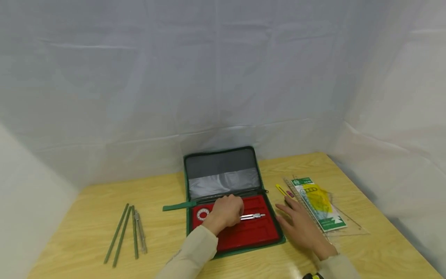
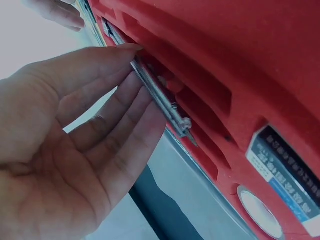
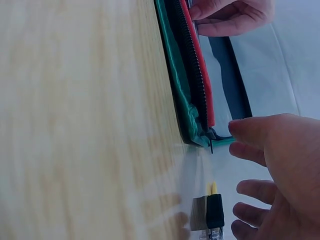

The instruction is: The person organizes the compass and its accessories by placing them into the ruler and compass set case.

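A green zip case lies unfolded on the table, its lid leaning back and its red moulded tray facing up. Over the tray, my left hand pinches a silver drawing compass between thumb and fingers. In the left wrist view the compass lies along the slots, its needle point toward the lower right. A white ring-shaped piece and a small labelled box sit in the tray. My right hand, fingers spread and holding nothing, is beside the case's right edge.
Several green pencils and another silver compass lie to the left. To the right are a yellow cutter, a clear ruler, a green-and-white packet and a clear set square. A white sheet hangs behind.
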`<state>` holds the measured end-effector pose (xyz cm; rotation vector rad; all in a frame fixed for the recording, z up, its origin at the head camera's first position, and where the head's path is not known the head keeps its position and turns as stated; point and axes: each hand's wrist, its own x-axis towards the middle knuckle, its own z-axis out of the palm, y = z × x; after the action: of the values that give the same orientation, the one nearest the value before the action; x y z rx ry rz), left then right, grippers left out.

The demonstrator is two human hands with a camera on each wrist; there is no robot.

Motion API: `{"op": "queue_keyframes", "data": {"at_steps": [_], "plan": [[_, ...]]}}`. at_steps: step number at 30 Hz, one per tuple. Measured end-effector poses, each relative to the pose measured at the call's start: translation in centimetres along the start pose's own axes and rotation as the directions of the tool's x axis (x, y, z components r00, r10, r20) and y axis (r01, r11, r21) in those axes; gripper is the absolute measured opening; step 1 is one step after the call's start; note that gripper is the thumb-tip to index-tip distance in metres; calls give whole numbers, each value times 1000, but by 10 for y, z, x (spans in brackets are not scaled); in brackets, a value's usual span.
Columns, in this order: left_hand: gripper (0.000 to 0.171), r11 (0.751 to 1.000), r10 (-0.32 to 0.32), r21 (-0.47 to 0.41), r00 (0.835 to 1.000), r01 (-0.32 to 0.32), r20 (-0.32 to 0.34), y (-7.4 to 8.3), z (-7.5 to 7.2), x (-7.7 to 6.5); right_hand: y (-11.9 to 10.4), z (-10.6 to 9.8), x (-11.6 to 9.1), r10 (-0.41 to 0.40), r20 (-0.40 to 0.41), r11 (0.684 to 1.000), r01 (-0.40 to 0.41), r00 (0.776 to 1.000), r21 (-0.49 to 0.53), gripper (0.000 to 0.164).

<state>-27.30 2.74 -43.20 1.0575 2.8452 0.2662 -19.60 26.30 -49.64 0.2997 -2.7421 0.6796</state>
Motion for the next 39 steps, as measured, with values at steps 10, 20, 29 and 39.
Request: {"op": "queue_keyframes", "data": {"at_steps": [10,20,29,39], "plan": [[7,997,15,-73,1000,-13,21,-10,1,-10,-9,3,4,2,50,1000,-3,999,24,39],[14,997,19,-69,999,-21,-30,-21,-8,-42,-40,11,10,-24,222,996,3,975,93,40],[22,992,118,45,993,-118,1,-19,3,-69,-60,14,11,-143,242,990,143,960,19,36],[27,981,139,145,989,-131,-52,-17,11,-80,-67,12,10,-162,320,984,176,933,-17,40]]}}
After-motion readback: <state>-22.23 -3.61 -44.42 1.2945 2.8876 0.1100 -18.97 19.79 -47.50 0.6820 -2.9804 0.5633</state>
